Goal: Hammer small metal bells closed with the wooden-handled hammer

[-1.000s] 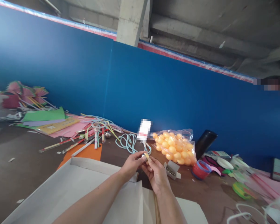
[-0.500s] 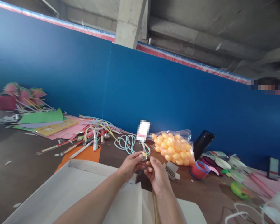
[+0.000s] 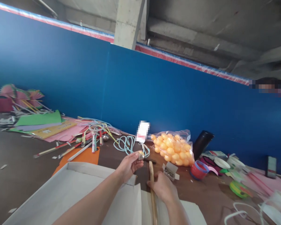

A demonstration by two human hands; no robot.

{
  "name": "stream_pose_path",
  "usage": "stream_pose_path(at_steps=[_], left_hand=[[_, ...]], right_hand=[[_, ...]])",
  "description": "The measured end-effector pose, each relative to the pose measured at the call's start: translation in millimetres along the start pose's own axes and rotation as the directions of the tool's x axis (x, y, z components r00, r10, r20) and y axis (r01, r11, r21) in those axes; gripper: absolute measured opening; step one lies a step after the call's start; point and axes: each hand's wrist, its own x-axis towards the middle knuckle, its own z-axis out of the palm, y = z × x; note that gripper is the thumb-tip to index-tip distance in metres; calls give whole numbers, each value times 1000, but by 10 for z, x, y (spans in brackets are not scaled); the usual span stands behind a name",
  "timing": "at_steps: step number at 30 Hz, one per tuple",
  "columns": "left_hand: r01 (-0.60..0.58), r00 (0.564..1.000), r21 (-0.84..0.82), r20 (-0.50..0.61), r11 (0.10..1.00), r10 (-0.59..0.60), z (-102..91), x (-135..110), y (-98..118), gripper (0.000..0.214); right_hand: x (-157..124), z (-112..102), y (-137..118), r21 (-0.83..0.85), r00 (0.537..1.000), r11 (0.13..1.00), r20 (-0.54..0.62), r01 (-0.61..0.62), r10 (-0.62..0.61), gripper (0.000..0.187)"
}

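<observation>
My left hand point(image 3: 130, 165) pinches a shiny silver ball point(image 3: 140, 155) between thumb and fingers, above the table. A wooden stick point(image 3: 152, 190) lies lengthwise in front of me, over the edge of white card. My right hand point(image 3: 165, 187) is low beside it, thumb across the stick and a gap between thumb and forefinger; its other fingers are partly hidden. Just beyond that hand stands a small open box point(image 3: 170, 171) of little metal pieces. A dark thin object point(image 3: 150, 161) lies behind the stick's far end.
A large white tray-like box point(image 3: 93, 190) fills the near left. Behind are pale blue cord point(image 3: 125, 144), a bag of orange balls point(image 3: 173, 148) and a black cylinder point(image 3: 203, 144). Coloured paper point(image 3: 39, 118) lies left; a tape roll point(image 3: 239, 189) and phone point(image 3: 271, 167) are right.
My right hand has left the silver ball and moved down beside the wooden stick, whose far end now shows. The left hand keeps the ball, shifted slightly left.
</observation>
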Motion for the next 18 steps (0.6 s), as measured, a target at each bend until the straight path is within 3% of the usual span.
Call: stream_pose_path(at_steps=[4,7,10,12,14,16,18], left_hand=[[-18,1000,12,-12,1000,18,4,-12,13,29],[-39,998,20,-40,999,39,6,-9,16,29],[-60,994,18,-88,998,61,1,16,5,27],[-79,990,5,-119,997,79,-5,39,-6,26],[-97,988,-9,-125,995,95,-12,60,-17,25],[-105,987,-13,-121,994,103,-21,74,-25,25],[-108,988,-11,-117,994,106,-28,80,-31,25]], right_hand=[[26,15,-25,141,1000,990,-1,6,-6,17],[18,-49,-73,238,1000,971,7,28,-30,20],[-20,-119,-140,373,997,926,-72,56,-32,18],[-54,-158,-177,593,995,801,-90,85,-39,20],[-91,-193,-196,811,996,581,-31,74,-83,27],[-133,-226,-204,933,985,360,43,21,-168,34],[-181,-257,-212,973,967,228,90,-34,-240,36]])
